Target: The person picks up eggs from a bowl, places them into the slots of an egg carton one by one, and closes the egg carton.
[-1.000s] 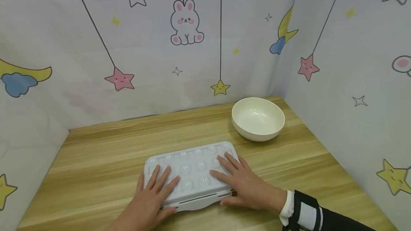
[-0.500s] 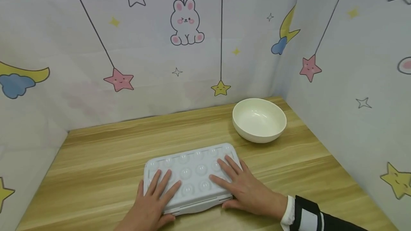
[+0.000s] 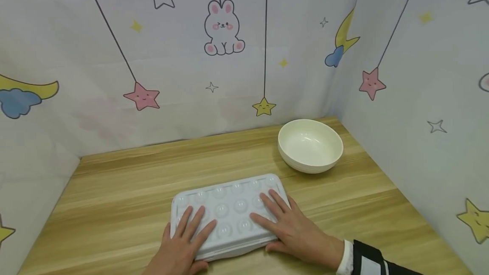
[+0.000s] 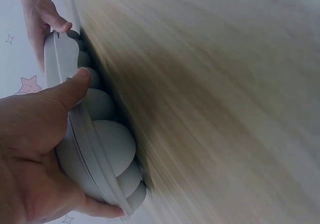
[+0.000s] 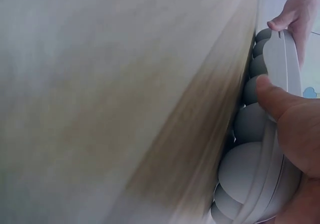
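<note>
A white plastic egg box (image 3: 231, 213) with rows of round bumps on its lid lies at the front middle of the table. My left hand (image 3: 179, 241) rests on the lid's left part with straight, spread fingers. Its thumb (image 4: 72, 89) touches the front edge, and one finger reaches the end rim. Over the right part lies my right hand (image 3: 292, 228), fingers spread likewise, its thumb (image 5: 272, 94) against the front edge. The wrist views show rounded cups (image 4: 115, 144) under the rim, close to the table. Whatever is inside the box is hidden.
A cream bowl (image 3: 310, 145) stands at the back right, beyond the egg box. The wood-grain table (image 3: 126, 181) is bordered by a patterned white cloth at the back (image 3: 183, 63) and at both sides.
The whole head view has shifted slightly, so the box, hands and bowl appear a little lower. Both hands stay on the lid; the dark line along the box's front looks thinner.
</note>
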Available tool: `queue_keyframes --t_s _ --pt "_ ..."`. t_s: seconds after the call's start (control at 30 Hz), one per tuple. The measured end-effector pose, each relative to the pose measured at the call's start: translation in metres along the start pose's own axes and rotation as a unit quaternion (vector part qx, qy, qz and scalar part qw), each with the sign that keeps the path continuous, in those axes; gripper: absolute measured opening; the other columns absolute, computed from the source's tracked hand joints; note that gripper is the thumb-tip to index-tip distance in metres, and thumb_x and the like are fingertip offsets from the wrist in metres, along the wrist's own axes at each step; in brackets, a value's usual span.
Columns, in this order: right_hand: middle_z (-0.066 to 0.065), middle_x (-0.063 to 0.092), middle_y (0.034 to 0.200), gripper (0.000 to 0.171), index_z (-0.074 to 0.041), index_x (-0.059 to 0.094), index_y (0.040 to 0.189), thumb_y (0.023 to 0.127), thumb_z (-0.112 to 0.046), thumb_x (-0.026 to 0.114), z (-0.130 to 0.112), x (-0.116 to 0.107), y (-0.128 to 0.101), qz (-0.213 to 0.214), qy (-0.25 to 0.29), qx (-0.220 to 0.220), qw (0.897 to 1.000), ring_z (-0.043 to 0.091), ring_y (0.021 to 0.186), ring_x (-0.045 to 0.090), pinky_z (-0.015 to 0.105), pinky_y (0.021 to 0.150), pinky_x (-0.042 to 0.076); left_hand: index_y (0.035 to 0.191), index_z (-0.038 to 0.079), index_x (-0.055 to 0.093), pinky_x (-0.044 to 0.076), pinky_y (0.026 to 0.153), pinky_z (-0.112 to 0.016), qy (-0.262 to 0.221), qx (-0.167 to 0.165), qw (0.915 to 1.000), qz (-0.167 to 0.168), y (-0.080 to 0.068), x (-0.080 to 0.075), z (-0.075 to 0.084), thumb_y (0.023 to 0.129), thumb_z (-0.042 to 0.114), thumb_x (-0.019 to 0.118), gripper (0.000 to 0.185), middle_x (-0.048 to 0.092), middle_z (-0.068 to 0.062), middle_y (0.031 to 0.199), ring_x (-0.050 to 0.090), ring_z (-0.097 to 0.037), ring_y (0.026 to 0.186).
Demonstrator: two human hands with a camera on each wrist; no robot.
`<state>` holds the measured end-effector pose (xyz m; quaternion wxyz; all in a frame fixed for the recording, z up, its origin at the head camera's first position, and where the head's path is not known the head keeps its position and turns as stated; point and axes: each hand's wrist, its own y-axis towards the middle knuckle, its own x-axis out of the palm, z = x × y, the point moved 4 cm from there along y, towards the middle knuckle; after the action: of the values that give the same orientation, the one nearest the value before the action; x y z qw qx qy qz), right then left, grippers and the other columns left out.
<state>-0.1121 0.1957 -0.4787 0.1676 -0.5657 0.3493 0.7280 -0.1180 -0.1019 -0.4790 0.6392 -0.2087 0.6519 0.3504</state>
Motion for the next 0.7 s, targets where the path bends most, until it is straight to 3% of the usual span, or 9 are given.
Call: queue_keyframes --t_s 0.4,0.5,0.7 --pt "0.021 0.036 0.16 0.08 -0.028 0.048 0.154 0.084 -0.053 0.078 -0.004 0.0005 -0.0035 0.006 -0.008 0.014 1.0 0.046 0.147 0.033 0.069 0.096 0.051 0.15 0.021 0.045 0.053 0.08 -0.073 0.075 0.034 0.9932 0.082 -0.003 0.0025 0.0039 0.073 0.056 0.083 0.093 0.037 -0.017 0.157 0.033 -0.042 0.14" --pt "0.021 0.035 0.161 0.08 -0.028 0.048 0.154 0.084 -0.052 0.079 -0.0032 -0.0011 -0.0031 0.007 -0.008 0.015 1.0 0.046 0.147 0.033 0.069 0.097 0.05 0.15 0.021 0.047 0.052 0.082 -0.073 0.07 0.025 0.9941 0.078 -0.0015 0.0012 0.0043 0.074 0.055 0.083 0.09 0.039 -0.017 0.157 0.035 -0.043 0.14" --pt "0.02 0.031 0.163 0.08 -0.028 0.043 0.157 0.088 -0.051 0.076 -0.0004 -0.0027 -0.0012 -0.009 0.03 0.017 0.999 0.045 0.149 0.028 0.071 0.101 0.046 0.152 0.019 0.05 0.048 0.087 -0.078 0.025 -0.004 0.9991 0.035 0.0002 -0.0006 0.0036 0.08 0.051 0.081 0.085 0.038 -0.019 0.16 0.033 -0.046 0.143"
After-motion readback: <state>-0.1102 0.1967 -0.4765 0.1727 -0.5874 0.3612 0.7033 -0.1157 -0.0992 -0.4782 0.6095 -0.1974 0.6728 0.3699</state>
